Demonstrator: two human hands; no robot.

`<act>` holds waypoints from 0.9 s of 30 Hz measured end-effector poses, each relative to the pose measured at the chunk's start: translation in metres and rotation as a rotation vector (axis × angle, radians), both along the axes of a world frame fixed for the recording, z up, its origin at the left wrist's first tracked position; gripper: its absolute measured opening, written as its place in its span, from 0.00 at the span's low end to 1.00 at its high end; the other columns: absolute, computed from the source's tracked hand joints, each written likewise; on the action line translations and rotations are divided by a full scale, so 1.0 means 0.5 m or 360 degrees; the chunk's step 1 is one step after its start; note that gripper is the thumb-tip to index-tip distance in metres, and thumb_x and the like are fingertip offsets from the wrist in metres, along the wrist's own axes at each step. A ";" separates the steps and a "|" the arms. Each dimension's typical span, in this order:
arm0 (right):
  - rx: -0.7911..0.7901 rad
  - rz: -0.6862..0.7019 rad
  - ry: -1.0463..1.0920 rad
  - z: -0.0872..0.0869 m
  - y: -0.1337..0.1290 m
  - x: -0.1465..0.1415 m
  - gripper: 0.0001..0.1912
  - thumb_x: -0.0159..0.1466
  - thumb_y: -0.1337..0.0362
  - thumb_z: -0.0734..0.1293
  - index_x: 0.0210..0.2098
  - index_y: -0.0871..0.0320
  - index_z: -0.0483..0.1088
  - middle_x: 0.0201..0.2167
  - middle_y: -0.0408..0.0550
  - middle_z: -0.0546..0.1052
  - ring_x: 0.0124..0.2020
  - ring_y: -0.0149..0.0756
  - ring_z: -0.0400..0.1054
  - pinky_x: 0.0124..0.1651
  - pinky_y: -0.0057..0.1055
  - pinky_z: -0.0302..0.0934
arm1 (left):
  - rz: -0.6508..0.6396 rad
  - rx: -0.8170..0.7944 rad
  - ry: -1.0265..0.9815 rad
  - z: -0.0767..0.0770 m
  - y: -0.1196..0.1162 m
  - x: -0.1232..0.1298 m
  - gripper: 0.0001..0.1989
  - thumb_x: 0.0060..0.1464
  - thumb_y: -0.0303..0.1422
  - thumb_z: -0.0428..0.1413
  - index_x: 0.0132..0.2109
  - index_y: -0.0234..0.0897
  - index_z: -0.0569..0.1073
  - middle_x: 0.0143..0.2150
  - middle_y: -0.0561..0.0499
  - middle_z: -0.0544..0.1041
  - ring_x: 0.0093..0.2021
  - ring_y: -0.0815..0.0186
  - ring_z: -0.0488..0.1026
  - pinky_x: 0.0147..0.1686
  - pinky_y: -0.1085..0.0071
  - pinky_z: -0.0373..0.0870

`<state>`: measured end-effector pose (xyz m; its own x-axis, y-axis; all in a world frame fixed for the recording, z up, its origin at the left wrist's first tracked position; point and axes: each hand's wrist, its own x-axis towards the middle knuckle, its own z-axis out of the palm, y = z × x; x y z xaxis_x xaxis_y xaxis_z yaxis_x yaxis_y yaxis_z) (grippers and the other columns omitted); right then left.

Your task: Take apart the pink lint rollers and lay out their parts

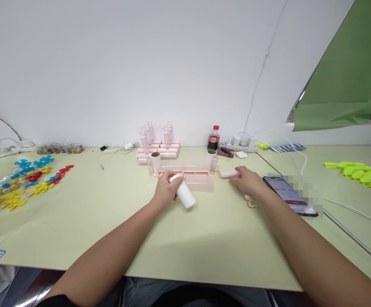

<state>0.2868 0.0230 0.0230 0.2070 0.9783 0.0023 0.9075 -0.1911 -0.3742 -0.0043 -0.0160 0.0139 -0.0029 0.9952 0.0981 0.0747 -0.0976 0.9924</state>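
Observation:
My left hand [166, 187] is closed round a white cylinder [185, 194], which tilts down to the right above the table. Over to the right, my right hand [248, 181] has its fingers on the near end of a pale pink tube [226, 174] lying on its side. A pink ring-shaped piece [252, 203] lies beneath that hand's wrist, partly covered. Between the hands sits an open pink box [199, 184] with two shallow compartments. Behind it stand two open-topped pale tubes, one at the left [156, 161] and one at the right [211, 157], with small clear pink bottles beside them.
Stacked pink tubes [157, 155] and upright heart-topped bottles stand by the wall. A cola bottle [214, 138] and power strip [238, 147] are at the back. A phone [289, 195] lies by my right forearm. Coloured plastic pieces [28, 181] spread at far left; yellow-green ones [361, 174] at far right.

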 end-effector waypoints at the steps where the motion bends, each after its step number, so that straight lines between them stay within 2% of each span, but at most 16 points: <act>1: 0.0014 0.0009 -0.0012 0.000 0.001 0.001 0.32 0.57 0.58 0.64 0.60 0.61 0.64 0.49 0.59 0.76 0.46 0.51 0.72 0.37 0.35 0.61 | -0.0017 -0.0019 -0.0067 -0.001 0.001 0.000 0.13 0.49 0.41 0.57 0.36 0.38 0.64 0.23 0.57 0.68 0.18 0.70 0.65 0.12 0.77 0.59; 4: 0.0037 0.0005 -0.0028 -0.002 0.003 0.005 0.34 0.57 0.57 0.64 0.62 0.62 0.62 0.50 0.61 0.76 0.47 0.52 0.72 0.38 0.35 0.61 | -0.0018 -0.0038 -0.0224 -0.002 0.006 0.000 0.15 0.47 0.41 0.59 0.35 0.38 0.63 0.24 0.56 0.70 0.18 0.69 0.69 0.11 0.76 0.64; 7: 0.0003 -0.0039 -0.0010 -0.004 0.006 0.011 0.36 0.57 0.55 0.64 0.64 0.60 0.60 0.50 0.61 0.76 0.44 0.51 0.73 0.37 0.36 0.62 | -0.0008 -0.0074 -0.0277 -0.002 0.009 0.000 0.16 0.47 0.42 0.59 0.34 0.38 0.62 0.23 0.56 0.71 0.17 0.68 0.70 0.10 0.75 0.64; 11: 0.0034 -0.0066 -0.0049 0.001 0.004 0.020 0.34 0.58 0.53 0.64 0.61 0.59 0.64 0.52 0.61 0.75 0.47 0.52 0.72 0.41 0.37 0.63 | -0.0015 -0.0077 -0.0311 0.003 0.008 -0.001 0.16 0.47 0.42 0.58 0.33 0.38 0.60 0.22 0.56 0.71 0.16 0.70 0.68 0.10 0.77 0.63; 15: 0.0159 -0.0024 0.0000 0.019 -0.009 0.009 0.31 0.59 0.52 0.64 0.59 0.58 0.66 0.49 0.59 0.76 0.46 0.51 0.72 0.42 0.38 0.63 | -0.0015 -0.0086 -0.0361 0.005 0.008 -0.001 0.17 0.47 0.41 0.59 0.33 0.38 0.59 0.22 0.57 0.70 0.16 0.71 0.68 0.10 0.77 0.63; 17: 0.0288 0.0094 0.0214 0.025 -0.023 -0.013 0.28 0.60 0.52 0.64 0.56 0.56 0.67 0.46 0.55 0.78 0.45 0.47 0.72 0.42 0.37 0.63 | 0.0015 -0.0094 -0.0401 0.003 0.009 0.000 0.18 0.46 0.41 0.60 0.34 0.39 0.58 0.22 0.58 0.69 0.16 0.71 0.68 0.10 0.77 0.63; 19: 0.0338 0.0361 0.0585 0.023 -0.040 -0.044 0.25 0.61 0.51 0.64 0.55 0.56 0.67 0.42 0.52 0.78 0.41 0.42 0.73 0.41 0.35 0.65 | 0.0040 -0.0093 -0.0432 -0.001 0.011 0.002 0.20 0.45 0.41 0.61 0.35 0.39 0.57 0.24 0.58 0.70 0.16 0.71 0.69 0.10 0.76 0.64; 21: 0.0196 0.0700 0.0975 0.015 -0.060 -0.082 0.27 0.63 0.50 0.64 0.57 0.56 0.65 0.40 0.51 0.78 0.36 0.39 0.73 0.38 0.35 0.67 | 0.0039 -0.0083 -0.0437 -0.006 0.011 0.005 0.22 0.45 0.42 0.62 0.37 0.39 0.56 0.26 0.58 0.70 0.17 0.70 0.70 0.10 0.75 0.65; 23: 0.0018 0.0925 0.1215 0.005 -0.080 -0.117 0.31 0.62 0.50 0.65 0.61 0.56 0.61 0.44 0.52 0.76 0.34 0.37 0.72 0.37 0.35 0.68 | 0.0028 -0.0075 -0.0425 -0.009 0.009 0.008 0.25 0.44 0.43 0.63 0.38 0.40 0.55 0.27 0.57 0.71 0.18 0.68 0.71 0.11 0.75 0.65; 25: -0.0074 0.1041 0.1330 0.000 -0.097 -0.144 0.31 0.62 0.52 0.66 0.61 0.57 0.62 0.41 0.51 0.76 0.33 0.36 0.71 0.37 0.35 0.68 | 0.0027 -0.0070 -0.0421 -0.011 0.006 0.011 0.27 0.43 0.44 0.64 0.39 0.40 0.55 0.29 0.57 0.71 0.19 0.67 0.73 0.11 0.75 0.66; 27: -0.0099 0.1094 0.1396 0.000 -0.107 -0.158 0.26 0.63 0.53 0.65 0.58 0.58 0.67 0.35 0.49 0.76 0.32 0.36 0.71 0.37 0.35 0.68 | 0.0031 -0.0080 -0.0429 -0.010 0.003 0.014 0.29 0.41 0.45 0.65 0.39 0.40 0.55 0.30 0.57 0.71 0.20 0.67 0.74 0.11 0.74 0.67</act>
